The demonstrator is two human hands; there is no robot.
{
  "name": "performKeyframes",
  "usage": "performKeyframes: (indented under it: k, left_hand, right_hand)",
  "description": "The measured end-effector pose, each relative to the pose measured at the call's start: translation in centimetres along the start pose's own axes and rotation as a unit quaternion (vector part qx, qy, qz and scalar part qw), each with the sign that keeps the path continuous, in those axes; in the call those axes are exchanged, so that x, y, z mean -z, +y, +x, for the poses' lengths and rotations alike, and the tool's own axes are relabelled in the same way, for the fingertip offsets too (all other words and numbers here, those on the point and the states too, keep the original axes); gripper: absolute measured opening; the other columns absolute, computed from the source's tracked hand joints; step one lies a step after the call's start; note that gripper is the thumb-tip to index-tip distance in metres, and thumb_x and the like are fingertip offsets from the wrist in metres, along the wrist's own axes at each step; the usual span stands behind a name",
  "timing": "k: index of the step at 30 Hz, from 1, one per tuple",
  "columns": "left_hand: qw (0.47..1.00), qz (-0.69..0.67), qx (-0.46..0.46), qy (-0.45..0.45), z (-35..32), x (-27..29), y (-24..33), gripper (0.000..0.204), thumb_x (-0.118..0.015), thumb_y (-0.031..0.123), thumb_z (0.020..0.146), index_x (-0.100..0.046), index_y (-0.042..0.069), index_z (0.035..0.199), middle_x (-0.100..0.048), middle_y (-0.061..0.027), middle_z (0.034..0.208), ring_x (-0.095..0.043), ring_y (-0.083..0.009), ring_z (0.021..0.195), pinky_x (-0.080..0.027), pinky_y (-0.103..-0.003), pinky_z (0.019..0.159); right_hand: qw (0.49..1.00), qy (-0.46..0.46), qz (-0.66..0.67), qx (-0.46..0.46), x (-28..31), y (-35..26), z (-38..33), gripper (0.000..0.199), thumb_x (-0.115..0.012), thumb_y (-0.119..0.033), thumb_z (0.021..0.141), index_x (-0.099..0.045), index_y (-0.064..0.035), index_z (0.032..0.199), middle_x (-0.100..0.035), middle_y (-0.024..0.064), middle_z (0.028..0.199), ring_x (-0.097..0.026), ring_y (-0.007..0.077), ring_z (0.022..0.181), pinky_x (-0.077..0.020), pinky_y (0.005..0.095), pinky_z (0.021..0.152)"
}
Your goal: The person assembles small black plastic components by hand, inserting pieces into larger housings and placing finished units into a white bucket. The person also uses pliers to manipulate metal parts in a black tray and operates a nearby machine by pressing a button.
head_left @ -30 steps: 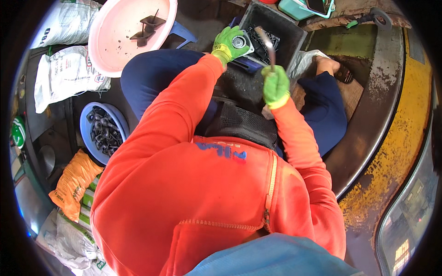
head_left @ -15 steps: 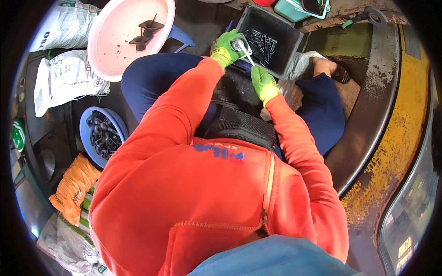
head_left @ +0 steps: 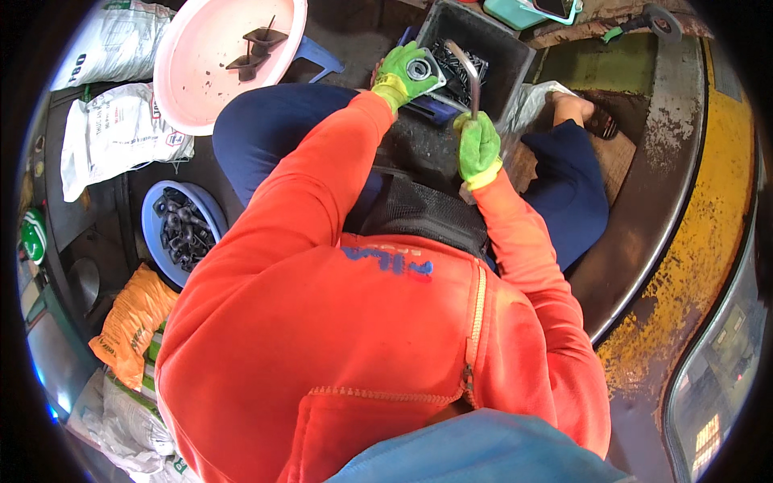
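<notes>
My left hand [head_left: 394, 74], in a green and yellow glove, is closed around a small metal part with a round ring [head_left: 419, 70] in its middle. It is just left of a dark grey crate [head_left: 515, 50] that holds many dark, screw-like pieces [head_left: 455, 83]. My right hand [head_left: 480, 147], gloved alike, grips the lower end of a silver bent rod [head_left: 475, 88]. The rod stands up from the fist and its curved tip reaches over the crate. Rod and ring part are apart. The fingers under the ring part are hidden.
At left are a pink basin [head_left: 189, 105] with dark pieces, a blue tub [head_left: 211, 205] of black parts, white sacks [head_left: 121, 133] and an orange bag [head_left: 133, 322]. A teal container [head_left: 515, 11] and a tape roll [head_left: 662, 24] lie beyond. A worn yellow metal edge [head_left: 668, 282] runs along the right.
My right hand has moved right and slightly down, and the rod has swung away from the ring part to point up over the crate. My left hand keeps its hold.
</notes>
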State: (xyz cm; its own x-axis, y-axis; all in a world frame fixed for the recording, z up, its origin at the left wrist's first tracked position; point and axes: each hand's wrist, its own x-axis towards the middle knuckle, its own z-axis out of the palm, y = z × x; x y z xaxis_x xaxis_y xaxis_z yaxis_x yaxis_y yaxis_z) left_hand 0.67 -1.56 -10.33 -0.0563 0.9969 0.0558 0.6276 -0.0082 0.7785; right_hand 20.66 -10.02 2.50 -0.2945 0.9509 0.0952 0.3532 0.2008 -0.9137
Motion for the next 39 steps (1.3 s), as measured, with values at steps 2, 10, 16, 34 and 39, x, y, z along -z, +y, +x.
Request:
performKeyframes:
  k: [2,10,16,34,39]
  left_hand:
    - [0.998,0.039,-0.021,0.045,-0.3,-0.1,0.0,0.066,-0.086,0.041,0.057,-0.066,0.016,0.114,-0.057,-0.0118,0.132,-0.048,-0.0346,0.124,-0.039,-0.043,0.106]
    - [0.998,-0.044,-0.025,0.034,-0.7,0.7,0.5,0.068,-0.085,0.044,0.060,-0.064,0.016,0.118,-0.054,-0.0129,0.135,-0.048,-0.0347,0.124,-0.038,-0.043,0.107]
    - [0.999,0.035,-0.027,0.020,-0.6,1.3,1.3,0.069,-0.084,0.043,0.061,-0.062,0.016,0.121,-0.053,-0.0127,0.137,-0.046,-0.0351,0.127,-0.036,-0.044,0.108]
    - [0.999,0.048,-0.004,0.009,-0.4,0.9,0.5,0.075,-0.083,0.050,0.060,-0.059,0.021,0.125,-0.048,-0.0096,0.143,-0.042,-0.0349,0.131,-0.033,-0.045,0.111]
    - [0.996,0.077,-0.031,-0.016,-0.4,1.1,0.9,0.070,-0.083,0.047,0.061,-0.061,0.020,0.122,-0.051,-0.0101,0.139,-0.043,-0.0351,0.128,-0.036,-0.045,0.108]
  right_hand:
    - [0.960,-0.126,-0.183,-0.171,-0.4,-0.3,0.5,0.045,-0.039,-0.040,0.099,-0.058,0.0002,0.107,-0.063,0.0254,0.105,-0.057,0.0458,0.104,-0.0447,0.0498,0.086]
    - [0.982,-0.097,-0.149,-0.062,-1.1,2.0,0.3,0.045,-0.038,-0.043,0.098,-0.056,-0.0018,0.096,-0.060,0.0275,0.105,-0.055,0.0488,0.099,-0.0435,0.0516,0.081]
    - [0.971,-0.081,-0.172,-0.146,-1.3,3.2,0.7,0.039,-0.041,-0.039,0.098,-0.056,-0.0031,0.096,-0.061,0.0289,0.098,-0.057,0.0477,0.095,-0.0445,0.0506,0.078]
    - [0.955,-0.077,-0.225,-0.176,-0.5,1.0,0.8,0.043,-0.038,-0.041,0.099,-0.058,-0.0037,0.098,-0.061,0.0263,0.095,-0.057,0.0459,0.094,-0.0443,0.0507,0.081]
    - [0.956,-0.099,-0.223,-0.162,0.3,0.6,1.2,0.043,-0.037,-0.041,0.099,-0.058,-0.0034,0.097,-0.062,0.0271,0.096,-0.058,0.0464,0.095,-0.0449,0.0505,0.081]
